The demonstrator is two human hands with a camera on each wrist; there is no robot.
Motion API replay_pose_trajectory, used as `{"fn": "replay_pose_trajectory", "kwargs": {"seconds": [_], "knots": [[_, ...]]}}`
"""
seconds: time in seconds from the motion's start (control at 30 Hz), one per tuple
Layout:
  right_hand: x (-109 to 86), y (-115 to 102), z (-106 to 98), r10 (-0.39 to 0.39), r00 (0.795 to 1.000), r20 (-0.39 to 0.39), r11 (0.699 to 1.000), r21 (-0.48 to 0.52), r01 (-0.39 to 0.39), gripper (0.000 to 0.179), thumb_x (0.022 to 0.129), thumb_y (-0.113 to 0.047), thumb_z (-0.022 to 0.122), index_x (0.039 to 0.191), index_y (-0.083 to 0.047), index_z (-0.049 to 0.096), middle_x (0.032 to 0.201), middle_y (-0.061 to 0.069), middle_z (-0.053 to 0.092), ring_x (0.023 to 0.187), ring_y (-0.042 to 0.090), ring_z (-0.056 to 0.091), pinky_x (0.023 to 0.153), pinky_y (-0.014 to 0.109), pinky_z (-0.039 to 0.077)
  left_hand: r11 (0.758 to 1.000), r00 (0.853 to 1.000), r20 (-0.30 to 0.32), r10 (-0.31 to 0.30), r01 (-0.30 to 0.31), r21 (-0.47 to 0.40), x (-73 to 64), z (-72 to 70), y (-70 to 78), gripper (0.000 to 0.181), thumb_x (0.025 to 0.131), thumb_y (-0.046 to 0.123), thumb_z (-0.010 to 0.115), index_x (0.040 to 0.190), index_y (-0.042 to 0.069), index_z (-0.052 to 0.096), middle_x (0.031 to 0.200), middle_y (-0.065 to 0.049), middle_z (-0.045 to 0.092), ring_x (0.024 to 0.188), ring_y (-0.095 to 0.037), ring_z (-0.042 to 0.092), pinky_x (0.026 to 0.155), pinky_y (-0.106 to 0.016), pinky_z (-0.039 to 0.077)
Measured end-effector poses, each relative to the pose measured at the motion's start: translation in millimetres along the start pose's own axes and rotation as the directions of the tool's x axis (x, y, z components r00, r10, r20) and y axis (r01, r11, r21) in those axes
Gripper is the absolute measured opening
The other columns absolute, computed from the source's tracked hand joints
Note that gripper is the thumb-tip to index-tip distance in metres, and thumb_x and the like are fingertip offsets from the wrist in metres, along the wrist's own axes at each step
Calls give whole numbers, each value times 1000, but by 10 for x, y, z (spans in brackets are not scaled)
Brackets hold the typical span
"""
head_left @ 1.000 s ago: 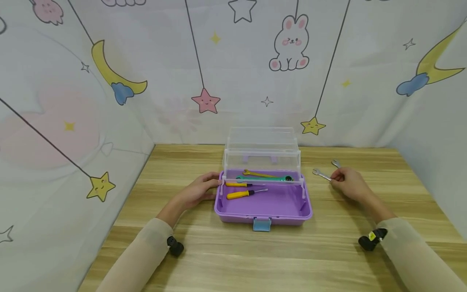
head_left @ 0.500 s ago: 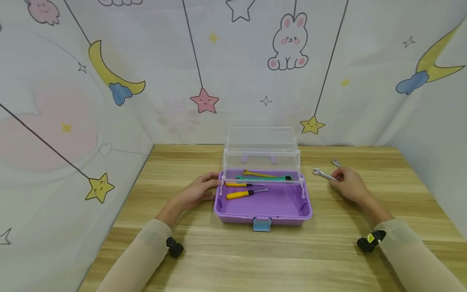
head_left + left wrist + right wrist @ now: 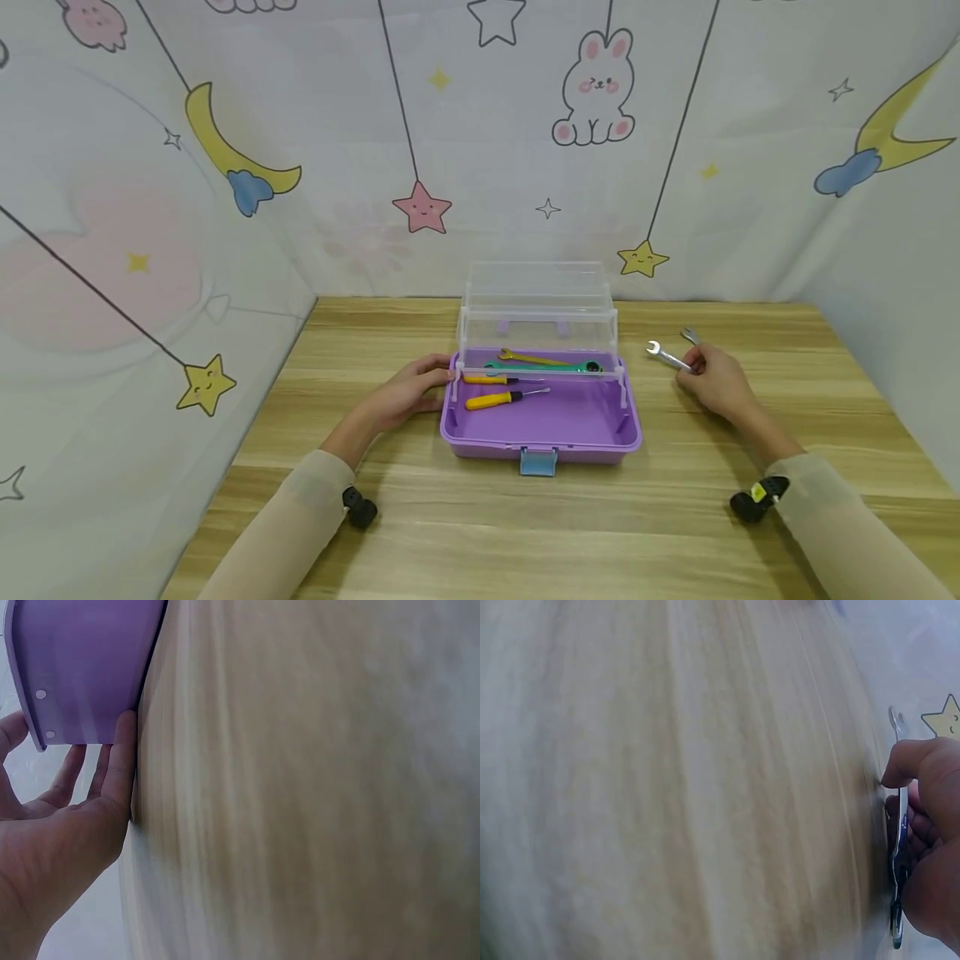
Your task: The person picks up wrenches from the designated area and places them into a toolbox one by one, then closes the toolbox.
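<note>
Purple toolbox [image 3: 577, 418] (blue latch [image 3: 538, 462]), silver wrench [image 3: 666, 356], brown-streaked tabletop [image 3: 510, 542].

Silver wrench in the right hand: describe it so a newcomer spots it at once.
In the head view, find the purple box on the wooden table, then the right hand to its right. That hand pinches the silver wrench, whose open end points leftward. Unlike the second silver wrench behind, this one reaches closer to the box and shows more shaft.

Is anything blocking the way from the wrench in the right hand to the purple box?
Nothing visible stands between the silver wrench in the right hand and the purple box; only its own near rim would need clearing.
</note>
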State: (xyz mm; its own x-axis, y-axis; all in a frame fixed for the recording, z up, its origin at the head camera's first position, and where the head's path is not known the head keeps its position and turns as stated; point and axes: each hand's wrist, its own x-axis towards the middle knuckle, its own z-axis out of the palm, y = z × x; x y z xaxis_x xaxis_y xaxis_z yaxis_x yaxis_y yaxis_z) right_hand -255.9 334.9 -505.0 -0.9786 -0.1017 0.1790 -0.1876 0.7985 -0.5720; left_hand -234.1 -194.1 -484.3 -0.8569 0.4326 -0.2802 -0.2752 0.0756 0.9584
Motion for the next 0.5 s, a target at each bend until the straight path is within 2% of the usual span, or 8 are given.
{"fn": "replay_pose_trajectory", "kwargs": {"seconds": [0.5], "knots": [[0,3,-45,25,999,49,1000,18,-26,17,94,-8,72,105,2,64,93,12,66,84,24,58,68,27,47,1000,1000,0,3,-3,3,3,-2,3,52,109,24,58,154,2,45,155,-18,48,140,-32,51,108,-45,55]]}}
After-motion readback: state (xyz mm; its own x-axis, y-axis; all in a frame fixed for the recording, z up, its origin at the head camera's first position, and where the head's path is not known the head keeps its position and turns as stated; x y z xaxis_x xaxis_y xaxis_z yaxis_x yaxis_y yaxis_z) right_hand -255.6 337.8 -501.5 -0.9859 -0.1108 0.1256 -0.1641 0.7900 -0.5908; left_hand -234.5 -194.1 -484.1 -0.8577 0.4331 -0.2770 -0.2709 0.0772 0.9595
